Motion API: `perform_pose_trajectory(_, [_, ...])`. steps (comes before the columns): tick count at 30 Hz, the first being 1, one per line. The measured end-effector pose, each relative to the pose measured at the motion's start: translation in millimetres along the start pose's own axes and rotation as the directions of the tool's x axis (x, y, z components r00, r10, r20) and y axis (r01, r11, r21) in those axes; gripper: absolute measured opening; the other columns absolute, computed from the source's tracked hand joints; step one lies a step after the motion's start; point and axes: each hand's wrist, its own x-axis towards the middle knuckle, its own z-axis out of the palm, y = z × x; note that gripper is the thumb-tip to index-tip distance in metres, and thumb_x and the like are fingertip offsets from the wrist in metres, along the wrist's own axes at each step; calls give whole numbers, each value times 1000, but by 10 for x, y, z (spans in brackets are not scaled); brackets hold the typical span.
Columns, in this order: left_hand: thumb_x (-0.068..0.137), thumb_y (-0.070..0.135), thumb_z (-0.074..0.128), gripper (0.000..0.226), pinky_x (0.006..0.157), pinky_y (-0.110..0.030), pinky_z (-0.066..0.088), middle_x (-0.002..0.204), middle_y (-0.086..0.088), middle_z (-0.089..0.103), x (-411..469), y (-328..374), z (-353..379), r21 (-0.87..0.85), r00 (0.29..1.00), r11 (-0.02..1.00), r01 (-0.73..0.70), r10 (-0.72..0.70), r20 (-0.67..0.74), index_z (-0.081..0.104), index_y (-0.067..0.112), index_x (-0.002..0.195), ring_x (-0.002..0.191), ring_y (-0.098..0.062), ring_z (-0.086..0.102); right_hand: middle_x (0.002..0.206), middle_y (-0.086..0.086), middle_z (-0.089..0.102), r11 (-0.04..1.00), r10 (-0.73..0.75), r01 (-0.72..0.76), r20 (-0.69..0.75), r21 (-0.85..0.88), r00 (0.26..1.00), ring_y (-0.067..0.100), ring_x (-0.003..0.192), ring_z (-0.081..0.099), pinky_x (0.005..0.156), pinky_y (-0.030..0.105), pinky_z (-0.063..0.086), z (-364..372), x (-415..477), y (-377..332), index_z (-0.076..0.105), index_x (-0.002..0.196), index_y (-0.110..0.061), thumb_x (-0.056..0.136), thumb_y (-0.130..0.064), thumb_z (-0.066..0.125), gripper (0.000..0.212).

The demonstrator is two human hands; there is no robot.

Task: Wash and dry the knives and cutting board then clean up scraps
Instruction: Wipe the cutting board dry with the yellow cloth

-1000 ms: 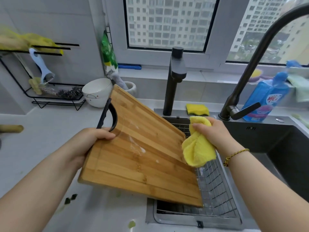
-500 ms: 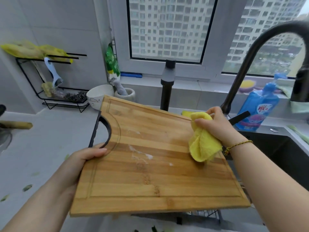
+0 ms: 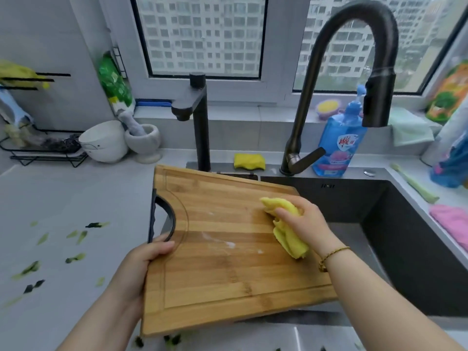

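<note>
Bamboo is what I am steadying: I am holding the cutting board (image 3: 228, 274) out over the sink (image 3: 410, 239), probably so drips land in the basin. My left hand (image 3: 141, 264) is clamping its edge just below the black handle (image 3: 162, 216), thumb on top, giving me something firm to rub against. My right hand (image 3: 301, 224) is bunching the yellow cloth (image 3: 288, 239) and pressing it onto the face. A white smear (image 3: 229, 244) is lying between my grips, likely my next pass. Green scraps (image 3: 76, 258) are waiting left of my left hand.
</note>
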Motion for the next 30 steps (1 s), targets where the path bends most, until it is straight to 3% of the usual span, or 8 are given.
perform_pose_trajectory(4, [94, -10, 19, 79, 25, -15, 35, 39, -4, 59, 18, -19, 174, -148, 999, 989, -23, 29, 36, 61, 11, 30, 30, -11, 56, 144, -3, 34, 986, -26, 43, 103, -162, 994, 21, 133, 30, 109, 38, 28, -4, -8, 136, 44, 133, -27, 87, -32, 58, 48])
perform_pose_trajectory(9, [94, -12, 19, 80, 27, -14, 36, 35, 0, 56, 59, -55, 195, -176, 1000, 984, 7, -10, -17, 60, 15, 30, 28, -6, 54, 142, 1, 38, 984, -2, 22, 114, -177, 994, 21, 129, 38, 108, 38, 35, 54, 53, 297, 32, 139, -24, 88, -29, 56, 57])
perform_pose_trajectory(12, [95, -13, 20, 73, 31, -9, 35, 30, 6, 52, 67, -140, 154, -238, 999, 971, 7, -19, -49, 63, 24, 49, 29, 2, 52, 129, 6, 46, 990, 63, -48, 116, -131, 991, 22, 115, 48, 98, 39, 44, 121, 87, 325, 33, 133, -20, 86, -27, 59, 53])
perform_pose_trajectory(18, [71, 7, 53, 27, 50, -27, 54, 82, -17, 71, 27, -78, 148, -429, 999, 903, -9, -9, -40, 70, 5, 92, 63, -24, 69, 135, 5, 35, 973, 93, -84, 33, -215, 995, 24, 122, 37, 102, 36, 34, 236, 135, 360, 44, 130, -24, 84, -30, 60, 49])
perform_pose_trajectory(22, [78, 4, 50, 26, 53, -31, 53, 82, -14, 72, 111, -96, 73, -369, 998, 929, -21, 0, -57, 68, 7, 97, 65, -24, 68, 118, 8, 52, 986, 150, -150, -4, -73, 989, 19, 97, 49, 81, 30, 40, 264, 126, 373, 50, 123, -16, 86, -12, 54, 37])
perform_pose_trajectory(26, [58, 17, 58, 47, 65, -35, 49, 92, -14, 72, 209, -141, -21, -341, 997, 940, 21, -45, -64, 67, 11, 104, 79, -29, 67, 96, 2, 60, 953, 199, -159, -140, 258, 970, 15, 81, 54, 74, 29, 42, 135, -23, 151, 52, 100, -20, 90, -6, 47, 18])
perform_pose_trajectory(28, [58, 20, 59, 52, 66, -35, 49, 96, -13, 72, 265, -173, -47, -352, 996, 935, 42, -65, -55, 65, 11, 109, 84, -29, 66, 91, -6, 58, 925, 108, -79, -57, 372, 992, 8, 79, 54, 68, 24, 44, 167, -191, -85, 52, 90, -31, 91, -14, 51, 17])
perform_pose_trajectory(30, [59, 22, 60, 56, 64, -33, 50, 99, -14, 71, 315, -192, -46, -353, 997, 934, 56, -73, -37, 63, 10, 113, 86, -29, 66, 109, -7, 54, 954, -46, 7, 123, 300, 991, 8, 97, 52, 77, 16, 43, 416, -383, -255, 51, 97, -40, 89, -25, 54, 17])
